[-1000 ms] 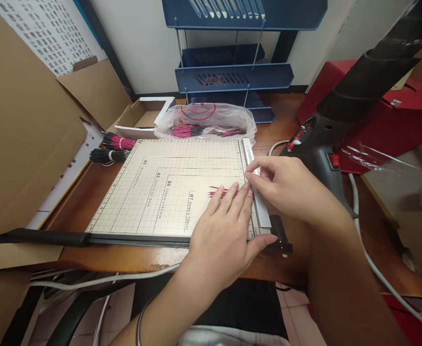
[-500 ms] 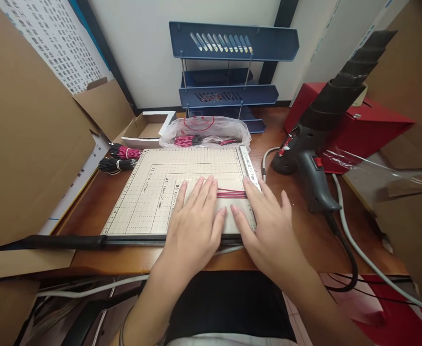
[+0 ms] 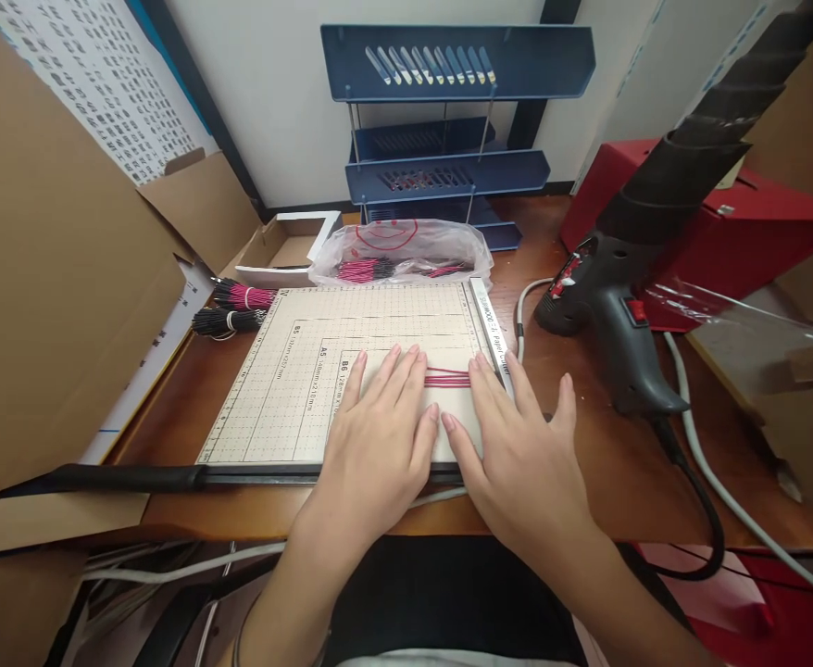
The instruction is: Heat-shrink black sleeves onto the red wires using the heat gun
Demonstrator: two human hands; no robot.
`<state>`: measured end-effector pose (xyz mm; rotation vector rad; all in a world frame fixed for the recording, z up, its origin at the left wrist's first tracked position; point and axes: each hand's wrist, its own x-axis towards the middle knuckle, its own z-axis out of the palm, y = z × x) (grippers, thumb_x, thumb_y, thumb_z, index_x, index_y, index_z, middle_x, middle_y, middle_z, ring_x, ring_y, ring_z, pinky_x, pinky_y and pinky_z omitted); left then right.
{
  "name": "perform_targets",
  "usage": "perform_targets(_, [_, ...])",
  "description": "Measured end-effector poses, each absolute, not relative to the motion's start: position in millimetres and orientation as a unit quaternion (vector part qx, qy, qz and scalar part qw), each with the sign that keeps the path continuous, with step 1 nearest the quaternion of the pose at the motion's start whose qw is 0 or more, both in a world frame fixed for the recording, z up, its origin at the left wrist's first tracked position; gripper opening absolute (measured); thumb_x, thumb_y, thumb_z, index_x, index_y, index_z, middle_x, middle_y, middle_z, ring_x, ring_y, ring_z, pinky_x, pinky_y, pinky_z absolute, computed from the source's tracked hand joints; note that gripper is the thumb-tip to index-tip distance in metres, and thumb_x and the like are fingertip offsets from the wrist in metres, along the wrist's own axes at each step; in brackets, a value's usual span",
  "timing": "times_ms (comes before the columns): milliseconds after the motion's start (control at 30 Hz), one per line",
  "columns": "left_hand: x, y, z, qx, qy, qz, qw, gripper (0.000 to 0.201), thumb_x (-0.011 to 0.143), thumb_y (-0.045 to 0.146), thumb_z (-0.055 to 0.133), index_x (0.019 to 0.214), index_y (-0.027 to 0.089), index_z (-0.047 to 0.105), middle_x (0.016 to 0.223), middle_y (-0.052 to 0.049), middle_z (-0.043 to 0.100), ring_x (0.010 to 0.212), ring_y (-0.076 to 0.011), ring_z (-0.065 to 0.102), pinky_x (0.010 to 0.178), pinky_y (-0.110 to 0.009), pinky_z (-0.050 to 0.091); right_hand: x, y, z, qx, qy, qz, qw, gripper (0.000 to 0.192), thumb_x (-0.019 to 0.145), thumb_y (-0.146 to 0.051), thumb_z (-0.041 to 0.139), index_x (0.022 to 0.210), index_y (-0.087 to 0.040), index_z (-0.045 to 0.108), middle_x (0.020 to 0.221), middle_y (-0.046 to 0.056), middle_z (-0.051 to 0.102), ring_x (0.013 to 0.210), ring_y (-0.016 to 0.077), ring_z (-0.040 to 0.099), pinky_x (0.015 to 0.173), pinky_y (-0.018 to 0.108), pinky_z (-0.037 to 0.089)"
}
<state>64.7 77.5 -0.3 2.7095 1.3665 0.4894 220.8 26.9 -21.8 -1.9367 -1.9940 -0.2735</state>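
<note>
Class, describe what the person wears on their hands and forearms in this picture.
Both hands are bare: no gloves, no rings visible. The left hand has a thin metal bangle on its forearm. The right hand and its forearm show no sleeve or jewellery.

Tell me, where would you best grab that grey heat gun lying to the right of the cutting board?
Probably by its handle. The heat gun lies on its side on the desk, its grey grip slanting toward the person and bare on top. The right hand, flat on the cutting board, could come from the left and above, fingers wrapping the grip below the red switch, clear of the black nozzle and the cable.
</note>
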Motion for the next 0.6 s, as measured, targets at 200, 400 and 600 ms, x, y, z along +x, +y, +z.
perform_targets(200, [66.7,85.2,10.5,0.877,0.458,0.137,0.051,0.051,0.107,0.03,0.034,0.155,0.013,0.041,0.162,-0.006,0.043,0.155,-0.0258,0.03,0.129,-0.055,0.016,221.6,28.1,-22.7,-0.681,-0.702,-0.108,0.177,0.058,0.107,-0.04,0.029,0.148,-0.004,0.048,0.152,0.01,0.05,0.147,0.035,0.039,0.118,0.071,0.016])
perform_targets(400, [76.9,92.5,15.8,0.882,0.444,0.135,0.079,0.038,0.104,0.025,0.041,0.139,0.019,0.055,0.15,-0.007,0.056,0.151,-0.0305,0.036,0.123,-0.06,0.029,221.8,28.2,-22.0,-0.678,-0.704,-0.116,0.177,0.056,0.107,-0.038,0.031,0.147,-0.003,0.049,0.152,0.011,0.05,0.145,0.0355,0.042,0.117,0.072,0.018])
perform_targets(600, [76.5,90.0,12.9,0.887,0.413,0.177,0.104,0.032,0.102,0.016,0.041,0.125,0.018,0.063,0.129,-0.007,0.065,0.146,-0.0283,0.041,0.12,-0.054,0.035,220.8,28.9,-22.9,-0.678,-0.701,-0.123,0.181,0.056,0.106,-0.037,0.031,0.147,-0.003,0.05,0.152,0.011,0.05,0.143,0.0351,0.044,0.118,0.072,0.017])
